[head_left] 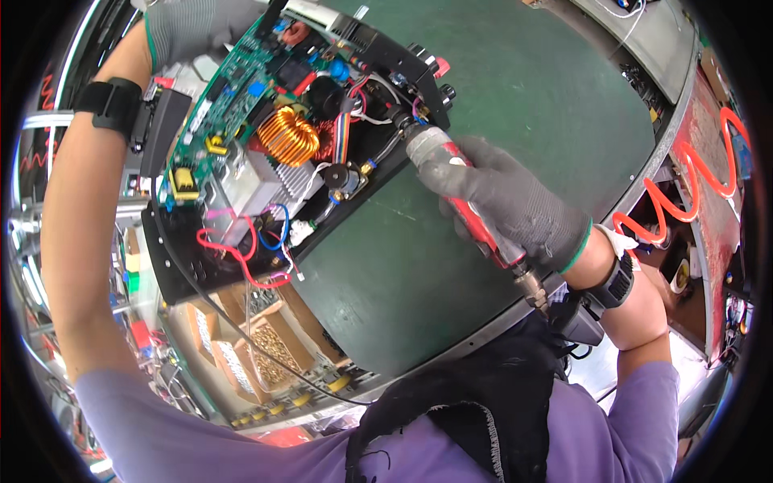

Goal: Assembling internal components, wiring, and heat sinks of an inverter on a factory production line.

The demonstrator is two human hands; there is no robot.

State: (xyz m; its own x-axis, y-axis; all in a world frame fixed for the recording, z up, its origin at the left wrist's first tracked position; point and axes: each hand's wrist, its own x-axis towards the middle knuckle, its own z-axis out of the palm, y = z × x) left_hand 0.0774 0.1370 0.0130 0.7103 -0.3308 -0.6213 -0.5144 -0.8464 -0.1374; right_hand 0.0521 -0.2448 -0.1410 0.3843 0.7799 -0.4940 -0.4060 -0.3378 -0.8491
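My right hand [515, 193], in a grey glove, is wrapped round a red and silver air screwdriver [475, 221]. The tool's nose reaches the inner side of the black end panel [423, 76] of an opened electronic unit; its very tip is hard to make out among the wires. Green circuit boards [221, 109], a copper-wound coil [288, 135], silver heat sinks [250, 185] and loose pink wires [241, 249] fill the unit. My left hand [197, 32], also gloved, is at the unit's far left side, its fingers partly hidden and cut off by the picture's edge.
The unit is on a green work surface [386, 282]. Cardboard bins [274, 354] of small brass-coloured parts stand below it at left. A coiled orange air hose [676, 201] hangs at right. A thin black cable [233, 322] crosses from my left wrist toward my body.
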